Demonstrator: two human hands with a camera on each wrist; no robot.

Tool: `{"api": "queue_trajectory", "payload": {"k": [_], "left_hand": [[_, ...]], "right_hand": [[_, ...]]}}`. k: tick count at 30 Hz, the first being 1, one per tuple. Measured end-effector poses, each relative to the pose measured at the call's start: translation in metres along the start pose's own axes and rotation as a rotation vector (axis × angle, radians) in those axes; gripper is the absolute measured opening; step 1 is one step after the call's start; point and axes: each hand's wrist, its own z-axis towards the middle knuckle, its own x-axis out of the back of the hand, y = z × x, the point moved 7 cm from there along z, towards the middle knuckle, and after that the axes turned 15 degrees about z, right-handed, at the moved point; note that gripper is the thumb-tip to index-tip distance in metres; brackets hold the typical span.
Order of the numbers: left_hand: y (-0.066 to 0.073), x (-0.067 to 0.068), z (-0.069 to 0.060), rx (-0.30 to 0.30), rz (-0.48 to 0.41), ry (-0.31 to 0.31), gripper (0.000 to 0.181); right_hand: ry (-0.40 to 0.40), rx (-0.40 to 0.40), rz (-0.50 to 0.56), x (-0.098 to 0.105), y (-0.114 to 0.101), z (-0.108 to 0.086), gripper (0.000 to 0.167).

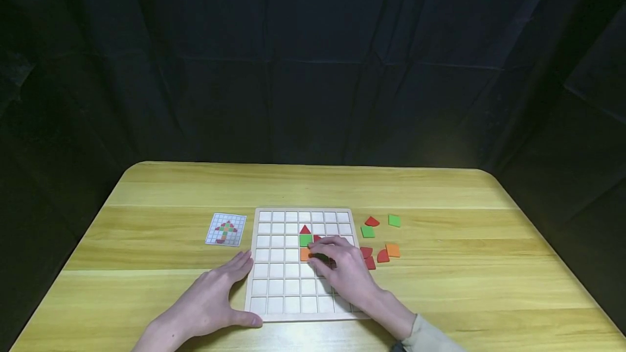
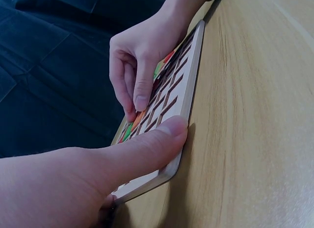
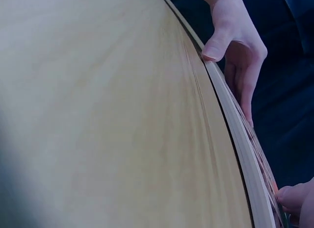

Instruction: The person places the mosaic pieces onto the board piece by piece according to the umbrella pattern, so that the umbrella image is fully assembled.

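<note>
A white grid board [image 1: 276,287] with a pale wooden rim lies on the table. My left hand [image 1: 210,295] rests at its near left corner, thumb on the near edge and fingers along the left edge. Over the middle cells, my right hand [image 1: 347,270] pinches an orange square tile [image 1: 305,255] between thumb and fingertips, as the left wrist view also shows. Above that tile are a green square tile [image 1: 305,240] and a red triangle tile [image 1: 305,230]. Another red tile [image 1: 317,238] shows by the right fingers; more of the board is hidden beneath that hand.
A printed pattern card [image 1: 226,230] lies left of the board. On its right are loose tiles: green squares [image 1: 394,220], an orange square [image 1: 393,250] and several red pieces [image 1: 383,256]. The wooden table [image 1: 464,265] meets a dark curtain [image 1: 313,96] at the back.
</note>
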Motion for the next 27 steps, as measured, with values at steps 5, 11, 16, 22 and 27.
{"api": "queue_trajectory", "payload": {"k": [5, 11, 16, 22, 27], "left_hand": [[0.000, -0.001, 0.000, 0.000, -0.004, -0.001, 0.115], [0.002, 0.000, 0.000, 0.002, 0.003, 0.004, 0.115], [0.001, 0.001, 0.000, 0.004, 0.009, 0.002, 0.115], [-0.001, 0.002, -0.002, 0.003, 0.014, 0.002, 0.115], [-0.003, 0.001, -0.002, 0.014, 0.016, 0.002, 0.115]], "right_hand": [[-0.003, -0.037, 0.065, 0.005, 0.004, -0.003, 0.019], [0.065, -0.070, 0.070, 0.029, 0.017, -0.015, 0.017], [0.136, -0.065, 0.038, 0.059, 0.030, -0.031, 0.022], [0.160, -0.169, -0.065, 0.093, 0.050, -0.053, 0.030], [0.114, -0.223, -0.117, 0.106, 0.063, -0.063, 0.031]]}}
